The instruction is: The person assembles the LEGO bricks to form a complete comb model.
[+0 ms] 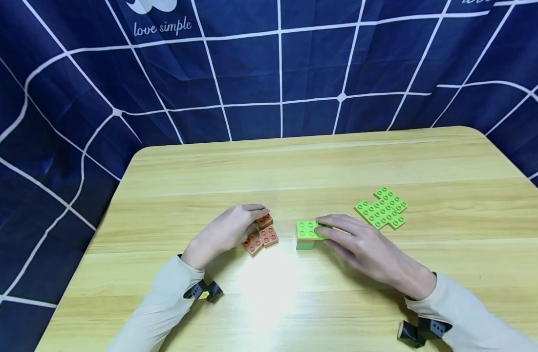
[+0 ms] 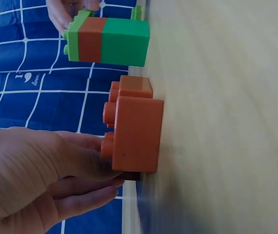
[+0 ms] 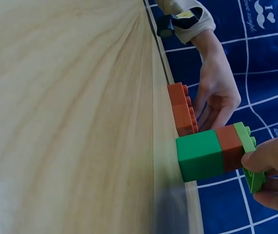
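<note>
My left hand (image 1: 230, 228) is at a small group of orange toy building bricks (image 1: 269, 236) on the table. Its thumb and fingers pinch the farthest orange brick (image 1: 265, 221), partly hidden by the hand. In the left wrist view a nearer orange brick (image 2: 138, 134) covers most of that grip. To the right, my right hand (image 1: 361, 247) pinches the light green studded plate (image 1: 306, 229) on top of a small stack. In the right wrist view, the plate sits on an orange brick (image 3: 229, 148), itself on a green block (image 3: 200, 155) standing on the table.
Several light green plates (image 1: 380, 210) lie flat together beyond the right hand. The wooden table (image 1: 198, 176) meets a dark blue curtain (image 1: 247, 63) with white lines at its far edge. Both wrists carry small black cameras.
</note>
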Demonstrator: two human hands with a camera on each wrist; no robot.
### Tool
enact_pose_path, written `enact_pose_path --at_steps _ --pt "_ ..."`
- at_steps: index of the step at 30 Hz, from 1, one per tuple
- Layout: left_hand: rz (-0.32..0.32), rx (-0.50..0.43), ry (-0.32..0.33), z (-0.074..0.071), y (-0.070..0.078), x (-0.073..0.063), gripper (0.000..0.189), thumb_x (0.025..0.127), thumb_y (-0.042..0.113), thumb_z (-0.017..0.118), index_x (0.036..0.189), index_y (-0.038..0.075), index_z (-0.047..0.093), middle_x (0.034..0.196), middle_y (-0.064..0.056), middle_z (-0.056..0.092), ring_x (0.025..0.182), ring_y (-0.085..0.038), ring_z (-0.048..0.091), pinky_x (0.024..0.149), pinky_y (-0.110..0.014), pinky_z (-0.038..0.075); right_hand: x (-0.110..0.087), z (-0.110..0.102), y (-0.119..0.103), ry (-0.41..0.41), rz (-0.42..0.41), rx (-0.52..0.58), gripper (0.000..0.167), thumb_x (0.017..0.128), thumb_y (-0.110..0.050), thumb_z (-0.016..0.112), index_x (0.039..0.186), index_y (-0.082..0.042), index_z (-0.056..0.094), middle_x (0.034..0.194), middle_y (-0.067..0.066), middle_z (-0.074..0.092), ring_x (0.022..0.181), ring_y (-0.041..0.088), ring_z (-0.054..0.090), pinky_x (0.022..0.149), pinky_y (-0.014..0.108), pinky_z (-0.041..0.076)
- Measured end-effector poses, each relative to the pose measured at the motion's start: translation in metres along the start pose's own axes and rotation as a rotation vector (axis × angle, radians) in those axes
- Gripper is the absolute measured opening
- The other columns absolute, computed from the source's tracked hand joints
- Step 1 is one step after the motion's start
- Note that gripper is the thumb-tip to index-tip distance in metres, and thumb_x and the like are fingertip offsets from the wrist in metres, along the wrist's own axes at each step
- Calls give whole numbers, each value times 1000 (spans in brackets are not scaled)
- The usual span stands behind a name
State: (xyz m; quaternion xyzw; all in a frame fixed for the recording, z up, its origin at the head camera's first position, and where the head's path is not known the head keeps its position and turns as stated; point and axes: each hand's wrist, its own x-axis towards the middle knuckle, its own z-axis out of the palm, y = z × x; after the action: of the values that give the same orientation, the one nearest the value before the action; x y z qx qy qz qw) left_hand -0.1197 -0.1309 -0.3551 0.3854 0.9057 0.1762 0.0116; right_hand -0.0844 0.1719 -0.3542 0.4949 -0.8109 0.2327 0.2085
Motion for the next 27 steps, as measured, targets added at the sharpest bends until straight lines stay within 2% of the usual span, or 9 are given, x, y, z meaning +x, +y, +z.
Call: enact_pose_path --at_steps 7,10,15,22,27 --pt "12 105 -7 5 3 -1 41 90 -12 52 128 0 60 133 -17 57 119 -32 57 98 -35 50 0 -3 2 -20 -8 -4 45 104 -32 35 112 -5 70 121 14 65 109 29 62 108 22 39" --pt "12 120 2 7 3 -1 37 90 -11 53 125 -1 62 127 -15 61 115 -30 61 97 -33 52 0 -3 2 -25 -10 -4 45 104 -32 34 112 -5 70 121 14 65 109 28 62 108 21 39" --pt "19 88 35 6 3 -1 26 88 -2 64 114 -2 66 109 -10 67 98 -22 67 85 -29 58 1 -4 3 -29 -12 -2 45 104 -31 34 112 -6 70 121 14 65 109 28 62 107 22 40" --pt "-8 -7 6 6 4 0 34 89 -2 64 123 -6 60 120 -16 64 111 -29 63 96 -33 53 0 -5 4 -24 -19 -2 44 104 -30 34 112 -6 70 121 13 65 108 27 62 105 23 42" --pt "-14 -31 1 5 3 1 29 89 -2 64 117 -5 63 113 -14 67 106 -25 65 92 -32 55 0 -6 4 -29 -15 -5 45 104 -31 34 112 -6 70 121 12 65 108 27 62 106 23 41"
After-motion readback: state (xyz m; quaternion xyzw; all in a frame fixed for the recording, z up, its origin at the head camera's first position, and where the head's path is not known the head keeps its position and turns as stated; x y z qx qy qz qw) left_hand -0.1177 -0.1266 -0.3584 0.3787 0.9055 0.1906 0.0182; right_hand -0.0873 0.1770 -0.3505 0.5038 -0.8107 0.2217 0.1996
